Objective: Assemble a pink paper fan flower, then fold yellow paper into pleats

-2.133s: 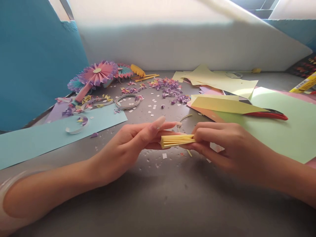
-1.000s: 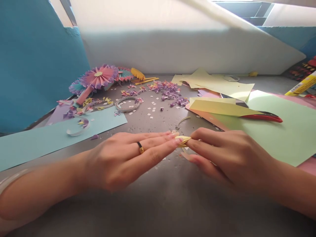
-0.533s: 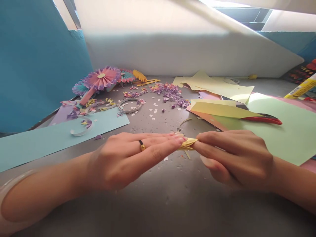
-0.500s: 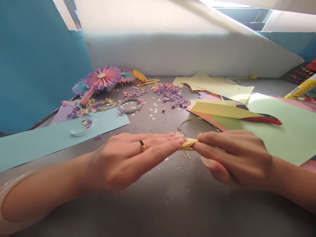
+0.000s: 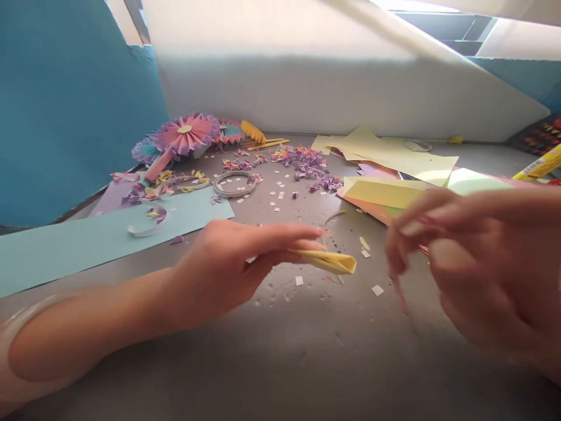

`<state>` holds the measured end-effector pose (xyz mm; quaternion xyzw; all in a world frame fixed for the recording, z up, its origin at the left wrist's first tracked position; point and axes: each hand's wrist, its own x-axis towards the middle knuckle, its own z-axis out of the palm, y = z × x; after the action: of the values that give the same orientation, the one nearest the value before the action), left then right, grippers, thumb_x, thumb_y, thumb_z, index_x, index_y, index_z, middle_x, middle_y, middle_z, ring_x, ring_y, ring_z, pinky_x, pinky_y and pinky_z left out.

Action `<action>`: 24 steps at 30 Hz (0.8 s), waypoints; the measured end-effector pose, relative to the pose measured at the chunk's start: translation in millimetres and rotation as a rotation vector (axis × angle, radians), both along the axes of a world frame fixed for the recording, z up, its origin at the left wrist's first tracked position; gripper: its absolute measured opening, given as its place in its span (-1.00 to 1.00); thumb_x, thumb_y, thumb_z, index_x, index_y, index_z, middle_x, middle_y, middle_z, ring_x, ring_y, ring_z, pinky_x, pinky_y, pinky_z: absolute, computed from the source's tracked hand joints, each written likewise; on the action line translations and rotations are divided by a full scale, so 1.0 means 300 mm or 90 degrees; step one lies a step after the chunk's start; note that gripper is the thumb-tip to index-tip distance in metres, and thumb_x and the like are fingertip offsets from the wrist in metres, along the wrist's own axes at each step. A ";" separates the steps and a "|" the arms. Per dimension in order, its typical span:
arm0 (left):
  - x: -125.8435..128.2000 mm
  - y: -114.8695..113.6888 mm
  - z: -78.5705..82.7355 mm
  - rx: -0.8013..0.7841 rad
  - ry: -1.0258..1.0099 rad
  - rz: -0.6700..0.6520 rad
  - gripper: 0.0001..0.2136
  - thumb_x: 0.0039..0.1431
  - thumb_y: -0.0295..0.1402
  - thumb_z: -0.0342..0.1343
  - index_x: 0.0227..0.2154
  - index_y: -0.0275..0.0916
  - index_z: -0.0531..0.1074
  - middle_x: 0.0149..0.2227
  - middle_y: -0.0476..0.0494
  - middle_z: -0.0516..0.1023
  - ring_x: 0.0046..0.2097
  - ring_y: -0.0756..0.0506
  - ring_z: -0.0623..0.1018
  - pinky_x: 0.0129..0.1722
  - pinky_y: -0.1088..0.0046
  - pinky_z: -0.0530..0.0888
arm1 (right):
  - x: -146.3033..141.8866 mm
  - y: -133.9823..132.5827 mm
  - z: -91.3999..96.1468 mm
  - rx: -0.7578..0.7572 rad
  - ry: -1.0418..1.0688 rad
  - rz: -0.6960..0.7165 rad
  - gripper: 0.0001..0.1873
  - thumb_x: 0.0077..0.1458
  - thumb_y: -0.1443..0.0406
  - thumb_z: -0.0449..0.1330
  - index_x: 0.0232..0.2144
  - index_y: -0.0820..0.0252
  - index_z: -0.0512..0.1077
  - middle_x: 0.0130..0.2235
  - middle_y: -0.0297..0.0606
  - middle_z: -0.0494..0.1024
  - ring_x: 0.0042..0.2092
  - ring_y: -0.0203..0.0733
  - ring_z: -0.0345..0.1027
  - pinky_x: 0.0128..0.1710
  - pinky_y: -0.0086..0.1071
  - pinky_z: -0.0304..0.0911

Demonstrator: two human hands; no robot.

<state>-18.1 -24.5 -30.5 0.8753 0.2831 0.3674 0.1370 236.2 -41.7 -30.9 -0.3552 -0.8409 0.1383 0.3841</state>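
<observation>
1. Left hand (image 5: 219, 263): grasping. The fingers and thumb pinch one end of a folded yellow paper strip (image 5: 328, 261), with the fingertips extended over its top face.
2. Item position: the folded yellow paper strip projects from the left hand toward the right, held just above the worktop (image 5: 280, 351). Its far end is free and tapers to a flattened, open fold.
3. Right hand (image 5: 473, 263): raised and well apart from the strip, with the fingers curled downward. The hand is motion-blurred. A thin pink sliver (image 5: 400, 294) shows below the fingertips, but it cannot be determined whether the hand is holding it.
4. Left wrist: a clear bangle (image 5: 26, 310) encircles the forearm.
5. Near the hands: small white paper squares (image 5: 298, 280) lie scattered on the worktop, beneath and beside the strip.
6. Left side of the worktop: a pale blue card (image 5: 87, 248) lies flat, with a curled paper strip (image 5: 146, 228) resting on it.
7. Rear of the worktop: pleated paper fans (image 5: 184, 134), a paper ring (image 5: 234, 183) and a heap of purple paper scraps (image 5: 304, 164) lie together.
8. Right side of the worktop: pale yellow sheets (image 5: 394, 155) overlap a mint green sheet (image 5: 480, 180), behind the right hand.
</observation>
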 end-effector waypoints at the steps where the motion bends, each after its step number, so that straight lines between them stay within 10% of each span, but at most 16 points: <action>1: 0.007 0.004 -0.002 -0.042 -0.038 0.023 -0.70 0.18 -0.62 0.09 -0.10 -0.22 0.55 -0.25 0.01 0.70 -0.32 0.04 0.66 -0.27 0.72 0.55 | -0.004 0.009 -0.001 -0.026 0.007 0.007 -0.82 0.33 0.10 -0.07 -0.06 -0.09 0.08 -0.31 -0.34 0.32 -0.36 -0.23 0.32 -0.39 -0.30 0.29; 7: 0.030 0.008 -0.008 -0.284 -0.147 0.047 -0.74 0.13 -0.52 0.24 -0.12 -0.18 0.57 -0.33 0.11 0.69 -0.32 0.07 0.65 -0.30 0.77 0.55 | -0.051 0.050 -0.002 -0.292 -0.225 0.029 -0.59 0.21 -0.07 0.06 -0.38 0.15 0.28 -0.45 -0.37 0.39 -0.48 -0.32 0.23 -0.53 -0.42 0.10; 24: 0.050 0.005 -0.009 -0.505 -0.212 -0.017 -0.84 0.22 -0.51 0.15 -0.18 -0.20 0.56 -0.26 0.06 0.68 -0.21 0.03 0.66 -0.20 0.66 0.60 | -0.071 0.039 -0.006 -0.332 -0.048 0.100 -0.56 0.27 0.19 0.05 -0.64 0.17 0.19 -0.63 -0.46 0.23 -0.56 -0.41 0.08 -0.56 -0.48 0.00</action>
<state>-3.1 -23.1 -33.1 0.6872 0.3653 0.3645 0.5113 214.8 -30.0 -32.8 -0.3806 -0.8156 0.3662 0.2363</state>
